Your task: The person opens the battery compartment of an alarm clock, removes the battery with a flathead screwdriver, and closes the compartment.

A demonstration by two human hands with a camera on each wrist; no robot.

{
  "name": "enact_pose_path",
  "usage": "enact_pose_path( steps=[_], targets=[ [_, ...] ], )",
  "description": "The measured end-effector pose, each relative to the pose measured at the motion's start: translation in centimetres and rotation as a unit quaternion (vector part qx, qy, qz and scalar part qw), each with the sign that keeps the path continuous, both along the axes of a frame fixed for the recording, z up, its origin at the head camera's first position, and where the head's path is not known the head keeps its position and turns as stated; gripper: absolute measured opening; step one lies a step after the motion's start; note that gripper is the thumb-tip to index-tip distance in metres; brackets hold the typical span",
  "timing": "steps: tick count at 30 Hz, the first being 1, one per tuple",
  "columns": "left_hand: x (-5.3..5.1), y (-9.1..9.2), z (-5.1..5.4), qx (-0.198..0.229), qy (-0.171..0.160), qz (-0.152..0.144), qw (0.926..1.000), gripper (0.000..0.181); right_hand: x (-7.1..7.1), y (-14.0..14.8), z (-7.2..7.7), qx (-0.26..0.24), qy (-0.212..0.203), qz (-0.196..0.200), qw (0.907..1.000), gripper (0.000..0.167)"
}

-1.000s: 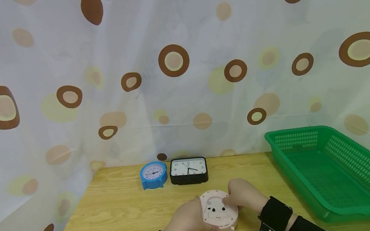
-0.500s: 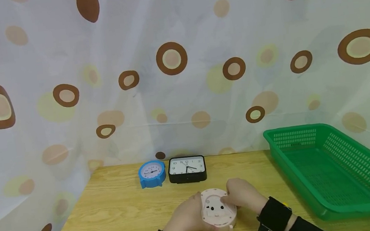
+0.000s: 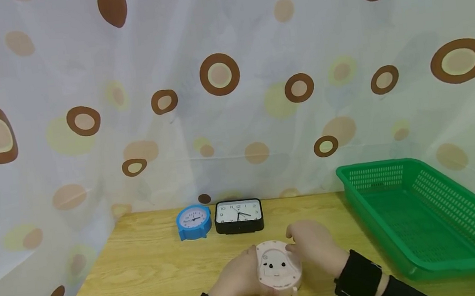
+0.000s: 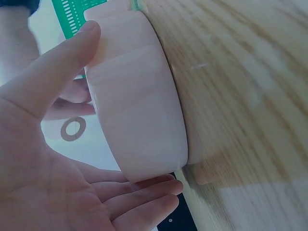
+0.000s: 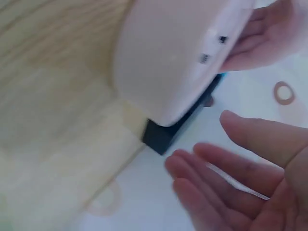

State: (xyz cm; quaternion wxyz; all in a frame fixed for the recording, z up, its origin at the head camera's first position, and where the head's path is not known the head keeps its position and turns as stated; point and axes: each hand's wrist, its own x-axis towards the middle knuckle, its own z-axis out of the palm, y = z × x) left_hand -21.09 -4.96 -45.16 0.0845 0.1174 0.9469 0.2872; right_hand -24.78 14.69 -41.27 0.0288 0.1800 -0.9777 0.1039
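Observation:
A round pink alarm clock (image 3: 280,272) lies face down near the front of the table, its back with two dark knobs turned up and its small feet toward the person. My left hand (image 3: 240,275) holds it by its left side; in the left wrist view the thumb and fingers (image 4: 144,204) span the pink rim. To the right of the clock, my right hand (image 3: 314,244) has its fingers loosely bent and holds nothing. The right wrist view shows a gap between that hand (image 5: 250,178) and the clock (image 5: 163,57). The clock's dial is hidden.
Along the table's back edge, a blue alarm clock (image 3: 193,222) and a black rectangular clock (image 3: 238,216) sit side by side, dials up. A green plastic basket (image 3: 427,268) stands at the right. Behind the wooden table (image 3: 146,275) hangs a spotted sheet (image 3: 172,38).
My right hand has let go of the pink clock's back and moved slightly up and right. My left hand keeps its hold, and the clock stays in place. The head view has shifted slightly.

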Motion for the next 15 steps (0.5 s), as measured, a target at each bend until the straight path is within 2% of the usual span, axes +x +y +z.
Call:
enact_pose_path(
  steps=[4,7,11,15],
  targets=[
    [-0.1,-0.2,0.1,0.002,-0.003,0.002,1.0000,0.118,1.3,-0.8,1.3,0.013,0.055,0.042,0.9975,0.013],
    [-0.2,-0.2,0.0,-0.003,-0.004,0.003,1.0000,0.118,2.4,-1.5,1.6,0.018,0.084,0.091,0.9921,0.013],
    [-0.1,-0.2,-0.1,-0.010,0.003,0.001,0.9999,0.118,3.6,-2.2,0.7,0.030,0.119,0.159,0.9796,0.015],
    [0.0,-0.1,-0.1,-0.006,0.008,-0.004,0.9999,0.117,4.0,-2.6,-0.7,0.049,0.156,0.196,0.9668,0.020]
  ],
)
